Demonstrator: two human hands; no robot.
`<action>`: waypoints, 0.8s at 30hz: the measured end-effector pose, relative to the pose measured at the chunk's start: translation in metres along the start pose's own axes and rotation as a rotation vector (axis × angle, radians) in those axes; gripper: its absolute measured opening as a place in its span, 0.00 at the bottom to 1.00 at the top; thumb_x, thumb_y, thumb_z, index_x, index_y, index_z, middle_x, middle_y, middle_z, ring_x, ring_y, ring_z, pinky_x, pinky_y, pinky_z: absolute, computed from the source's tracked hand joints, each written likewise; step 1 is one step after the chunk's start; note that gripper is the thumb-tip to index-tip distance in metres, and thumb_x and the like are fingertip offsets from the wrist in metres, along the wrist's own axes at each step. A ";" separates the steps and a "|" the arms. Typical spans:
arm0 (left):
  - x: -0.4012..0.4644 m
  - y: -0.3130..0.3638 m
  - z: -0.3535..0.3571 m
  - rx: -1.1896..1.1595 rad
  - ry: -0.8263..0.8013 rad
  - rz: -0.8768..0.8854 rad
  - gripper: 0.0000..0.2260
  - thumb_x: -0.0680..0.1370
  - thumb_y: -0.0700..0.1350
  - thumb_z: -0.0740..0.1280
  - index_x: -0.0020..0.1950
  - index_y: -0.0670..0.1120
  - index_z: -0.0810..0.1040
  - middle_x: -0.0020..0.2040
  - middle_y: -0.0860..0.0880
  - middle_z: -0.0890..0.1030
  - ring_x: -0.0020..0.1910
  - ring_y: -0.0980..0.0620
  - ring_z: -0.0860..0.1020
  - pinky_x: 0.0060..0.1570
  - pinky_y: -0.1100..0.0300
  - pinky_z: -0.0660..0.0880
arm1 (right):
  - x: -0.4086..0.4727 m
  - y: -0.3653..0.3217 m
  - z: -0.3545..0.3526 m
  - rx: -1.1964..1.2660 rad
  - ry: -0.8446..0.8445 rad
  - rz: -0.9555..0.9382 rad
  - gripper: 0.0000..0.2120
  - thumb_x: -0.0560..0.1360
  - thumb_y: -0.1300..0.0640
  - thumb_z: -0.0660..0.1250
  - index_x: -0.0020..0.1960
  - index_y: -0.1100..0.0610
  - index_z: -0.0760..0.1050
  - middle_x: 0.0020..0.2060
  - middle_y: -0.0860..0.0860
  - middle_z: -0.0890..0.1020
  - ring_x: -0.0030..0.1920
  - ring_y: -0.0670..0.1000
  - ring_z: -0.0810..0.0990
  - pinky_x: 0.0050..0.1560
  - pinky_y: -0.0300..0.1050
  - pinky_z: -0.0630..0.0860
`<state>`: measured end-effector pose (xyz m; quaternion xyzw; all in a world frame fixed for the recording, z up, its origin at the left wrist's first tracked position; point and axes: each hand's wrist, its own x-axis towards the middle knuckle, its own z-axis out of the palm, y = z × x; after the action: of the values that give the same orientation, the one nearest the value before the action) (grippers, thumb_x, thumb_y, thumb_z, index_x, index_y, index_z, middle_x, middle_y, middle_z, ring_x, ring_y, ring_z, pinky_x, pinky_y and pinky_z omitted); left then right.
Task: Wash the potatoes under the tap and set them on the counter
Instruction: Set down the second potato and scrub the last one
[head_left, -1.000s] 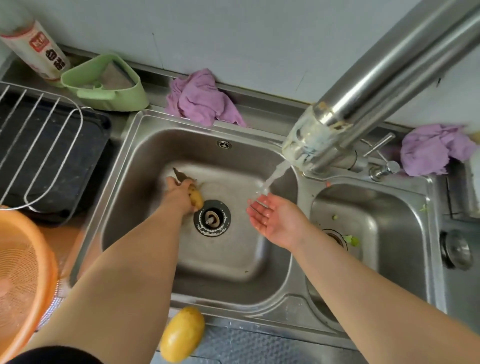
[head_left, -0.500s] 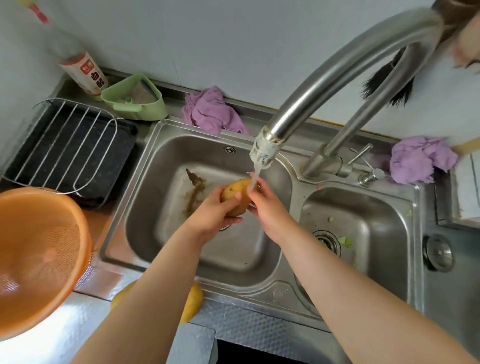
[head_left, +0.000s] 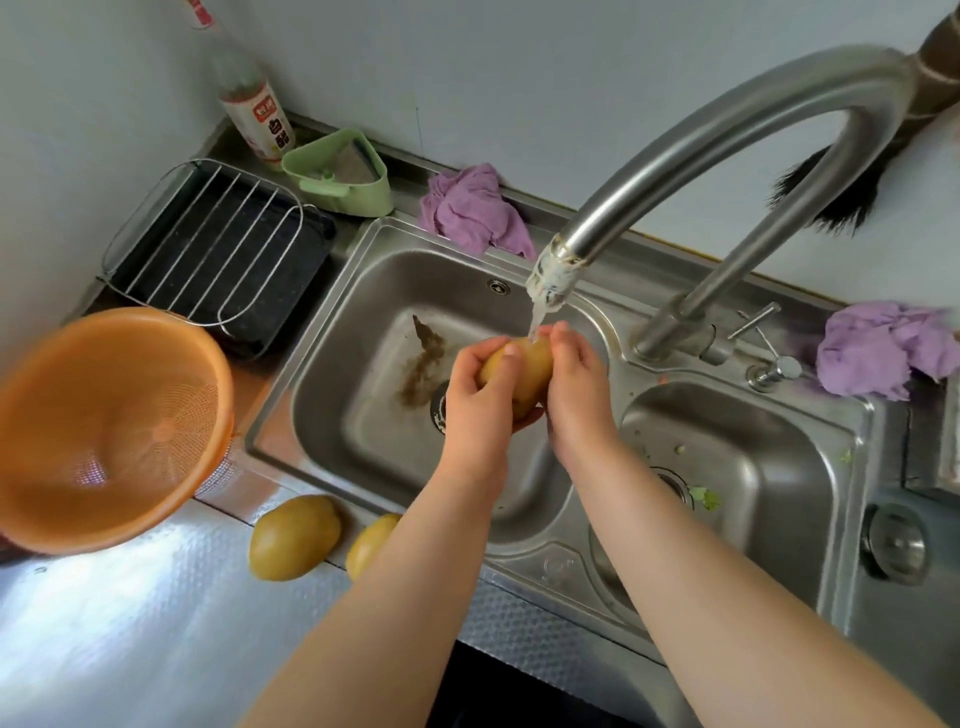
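Head view: both hands (head_left: 524, 395) cup yellow potato (head_left: 522, 371) under tap (head_left: 556, 275).

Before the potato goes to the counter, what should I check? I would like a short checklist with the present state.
1. Water hits potato: ok.
2. Left hand and right hand both hold it: ok.
3. Potato skin clean all around: cannot tell.
4. Free counter near two potatoes: ok.
5. Left basin free of dirt: not ok, brown streak.
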<state>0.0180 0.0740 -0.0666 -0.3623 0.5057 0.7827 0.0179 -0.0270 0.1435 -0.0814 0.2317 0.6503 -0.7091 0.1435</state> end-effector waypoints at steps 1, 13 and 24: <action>0.001 0.003 0.001 -0.035 0.020 -0.016 0.06 0.81 0.46 0.65 0.56 0.48 0.77 0.52 0.48 0.81 0.48 0.48 0.81 0.40 0.56 0.81 | -0.001 -0.001 -0.001 0.035 -0.062 0.016 0.12 0.80 0.50 0.58 0.44 0.45 0.79 0.46 0.53 0.82 0.47 0.54 0.80 0.47 0.51 0.78; -0.010 0.006 0.012 -0.035 -0.168 0.066 0.15 0.79 0.38 0.69 0.59 0.55 0.76 0.58 0.43 0.81 0.55 0.47 0.82 0.53 0.54 0.81 | 0.004 -0.029 0.007 -0.021 0.111 0.076 0.12 0.76 0.50 0.58 0.40 0.52 0.77 0.44 0.57 0.81 0.48 0.60 0.81 0.48 0.55 0.79; 0.013 0.027 0.016 -0.248 -0.090 -0.165 0.16 0.85 0.48 0.57 0.66 0.43 0.76 0.58 0.39 0.83 0.53 0.44 0.84 0.52 0.47 0.82 | -0.002 -0.031 -0.002 -0.276 -0.096 -0.262 0.14 0.76 0.56 0.68 0.58 0.48 0.67 0.46 0.41 0.76 0.42 0.35 0.77 0.40 0.29 0.72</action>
<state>-0.0109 0.0688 -0.0498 -0.3666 0.3725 0.8505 0.0599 -0.0404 0.1491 -0.0534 0.0889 0.7584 -0.6360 0.1112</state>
